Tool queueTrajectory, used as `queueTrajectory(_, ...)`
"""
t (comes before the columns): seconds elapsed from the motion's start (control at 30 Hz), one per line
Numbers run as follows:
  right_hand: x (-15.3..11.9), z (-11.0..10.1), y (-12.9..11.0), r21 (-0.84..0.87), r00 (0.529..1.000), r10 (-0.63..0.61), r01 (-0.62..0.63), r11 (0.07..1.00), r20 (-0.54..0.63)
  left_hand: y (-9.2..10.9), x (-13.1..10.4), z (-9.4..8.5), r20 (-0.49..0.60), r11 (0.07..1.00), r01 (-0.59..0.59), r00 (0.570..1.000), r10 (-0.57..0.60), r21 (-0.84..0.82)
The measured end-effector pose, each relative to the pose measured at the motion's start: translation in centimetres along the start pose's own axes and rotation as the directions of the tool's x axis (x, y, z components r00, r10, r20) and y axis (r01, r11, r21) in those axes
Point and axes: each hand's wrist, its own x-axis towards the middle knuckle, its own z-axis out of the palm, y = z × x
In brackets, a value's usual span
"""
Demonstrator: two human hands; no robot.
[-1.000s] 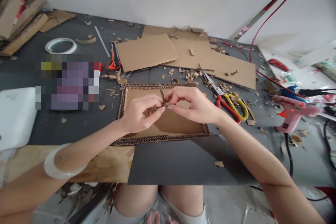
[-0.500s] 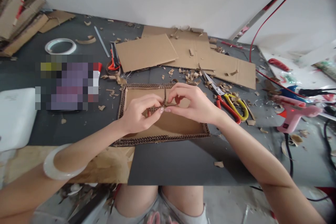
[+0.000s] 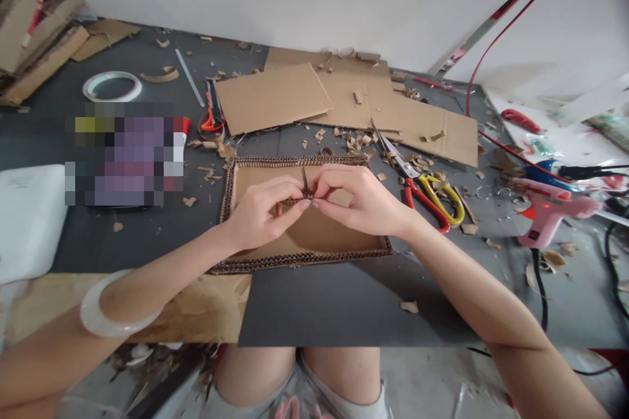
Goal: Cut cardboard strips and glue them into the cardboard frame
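Observation:
A shallow cardboard tray [image 3: 339, 245] with corrugated edges lies on the dark table in front of me. Over its middle, my left hand [image 3: 265, 209] and my right hand [image 3: 356, 196] meet fingertip to fingertip. Both pinch a thin corrugated cardboard strip [image 3: 304, 180], part of which stands up between them. The strip's lower end is hidden by my fingers. To the right of the tray lie scissors [image 3: 422, 193] with red and yellow handles.
Flat cardboard sheets [image 3: 275, 101] and scraps lie beyond the tray. A pink glue gun [image 3: 545, 209] with cables is at right. An orange utility knife [image 3: 212, 111], a tape roll [image 3: 113, 86] and a white device [image 3: 32, 222] are at left.
My right hand's fingers have closed in on the strip and moved slightly left and down. The strip's upright part now leans a little left. My left hand has hardly moved.

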Motion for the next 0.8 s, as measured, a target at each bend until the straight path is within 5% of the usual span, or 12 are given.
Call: queueTrajectory(0.8, -0.09, -0.26, 0.28, 0.112, 0.998, 0.059, -0.055, 0.992, -0.035, 0.09, -0.13, -0.36, -0.033, 1.0, -0.027, 0.999, 0.027, 0.008)
